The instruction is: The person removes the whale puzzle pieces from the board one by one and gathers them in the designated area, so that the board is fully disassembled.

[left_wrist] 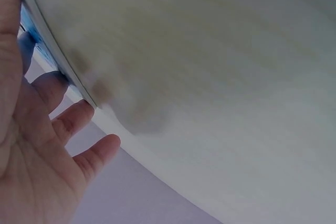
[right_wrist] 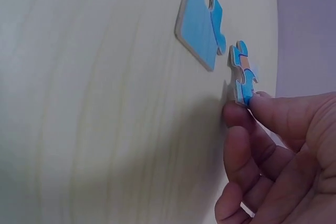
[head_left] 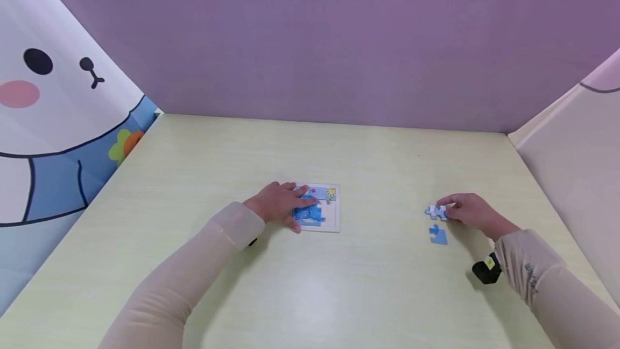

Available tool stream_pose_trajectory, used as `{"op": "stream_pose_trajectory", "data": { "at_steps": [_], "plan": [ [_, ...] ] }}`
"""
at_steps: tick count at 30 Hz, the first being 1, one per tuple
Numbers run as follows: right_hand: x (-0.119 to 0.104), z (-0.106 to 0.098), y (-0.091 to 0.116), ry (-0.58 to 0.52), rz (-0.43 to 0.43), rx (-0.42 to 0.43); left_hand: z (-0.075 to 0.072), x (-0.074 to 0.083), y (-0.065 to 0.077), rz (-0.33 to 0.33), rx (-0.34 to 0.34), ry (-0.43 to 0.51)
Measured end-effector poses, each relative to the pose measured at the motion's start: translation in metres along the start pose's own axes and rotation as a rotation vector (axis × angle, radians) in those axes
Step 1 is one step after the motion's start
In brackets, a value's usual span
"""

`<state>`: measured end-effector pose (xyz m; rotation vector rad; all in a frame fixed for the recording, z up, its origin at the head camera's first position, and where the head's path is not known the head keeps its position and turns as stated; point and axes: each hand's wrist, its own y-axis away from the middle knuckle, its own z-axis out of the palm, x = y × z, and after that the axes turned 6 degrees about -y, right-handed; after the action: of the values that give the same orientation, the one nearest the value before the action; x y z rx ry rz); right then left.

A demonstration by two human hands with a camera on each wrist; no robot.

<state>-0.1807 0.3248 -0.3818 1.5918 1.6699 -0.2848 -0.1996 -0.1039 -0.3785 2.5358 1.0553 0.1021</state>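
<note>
A: Far left?
B: Cartoon cloth (head_left: 53,117), beside the counter (head_left: 368,290). Next, the left hand (head_left: 278,203), fingers spread over the left part of the puzzle board (head_left: 331,221).
A: How does the board lie?
B: Flat, near the counter's middle. Blue picture at left, sun at top right corner, lower right bare white.
A: Further right?
B: Two loose pieces, well apart from the board. Plain blue piece (head_left: 439,236), flat, nearer the person. Just beyond it, a patterned piece (head_left: 434,211), one end pinched by the right hand (head_left: 471,213), between thumb and finger. Whether fully lifted, cannot tell.
</note>
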Motion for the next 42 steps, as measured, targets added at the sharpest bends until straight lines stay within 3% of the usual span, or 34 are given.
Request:
{"op": "stream_pose_trajectory", "data": {
  "at_steps": [10, 19, 29, 37, 42],
  "plan": [
    [-0.003, 0.0, 0.001, 0.063, -0.034, 0.012, -0.001, 0.001, -0.002, -0.003, -0.01, -0.017],
    [-0.01, 0.001, 0.0, 0.048, -0.019, 0.114, 0.0, 0.001, -0.001, -0.012, -0.013, -0.034],
    [-0.043, 0.023, -0.024, 0.071, -0.07, 0.098, 0.001, 0.0, 0.001, 0.008, -0.013, -0.013],
    [-0.075, 0.048, -0.044, 0.031, -0.135, 0.054, -0.001, 0.002, 0.0, -0.005, -0.035, -0.014],
    [-0.093, 0.063, -0.052, 0.061, -0.15, 0.043, -0.003, 0.003, 0.001, -0.014, -0.047, -0.01]
  ]
}}
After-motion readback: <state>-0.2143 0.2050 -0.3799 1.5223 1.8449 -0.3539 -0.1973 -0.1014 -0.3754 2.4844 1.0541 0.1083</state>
